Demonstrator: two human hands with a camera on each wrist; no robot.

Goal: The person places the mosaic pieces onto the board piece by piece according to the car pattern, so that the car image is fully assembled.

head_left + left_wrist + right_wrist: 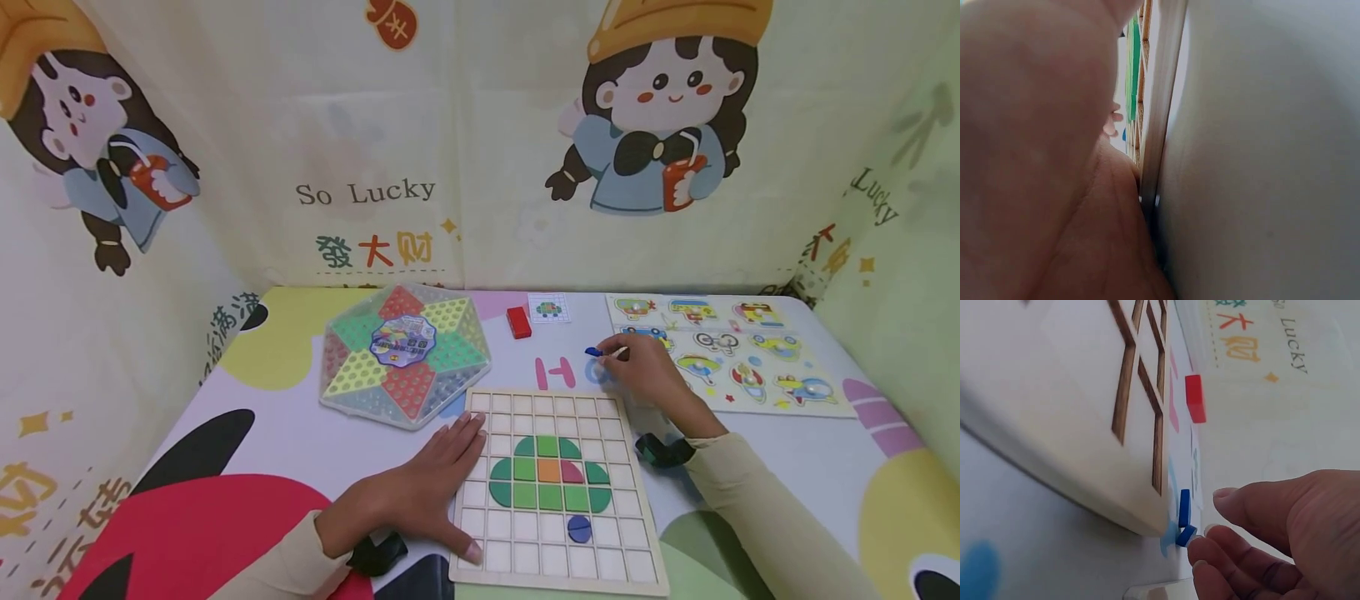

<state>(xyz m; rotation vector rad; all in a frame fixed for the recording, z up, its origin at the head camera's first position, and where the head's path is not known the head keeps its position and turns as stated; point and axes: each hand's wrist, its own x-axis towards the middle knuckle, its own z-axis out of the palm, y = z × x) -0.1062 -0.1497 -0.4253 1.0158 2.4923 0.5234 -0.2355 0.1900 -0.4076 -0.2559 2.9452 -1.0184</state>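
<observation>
A wooden grid board [556, 575] bears a pattern of green pieces [525, 497], with an orange square [549, 471] and a dark pink piece [572, 472]. Below the pattern, two blue half-round pieces [579, 529] share one cell. My left hand [426, 483] rests along the board's left edge, fingers and thumb spread. Beyond the board, my right hand [645, 367] reaches down beside small blue pieces [593, 352] on the table. In the right wrist view one blue piece [1184, 508] stands apart, while the fingertips are at another [1185, 536]; thumb and fingers are parted.
A hexagonal star-patterned game board [405, 400] lies to the left. Behind the grid are a red block [518, 322] and a small pattern card [549, 308]. A vehicle puzzle board [731, 392] lies right of my right hand. Printed cloth [495, 167] hangs behind the table.
</observation>
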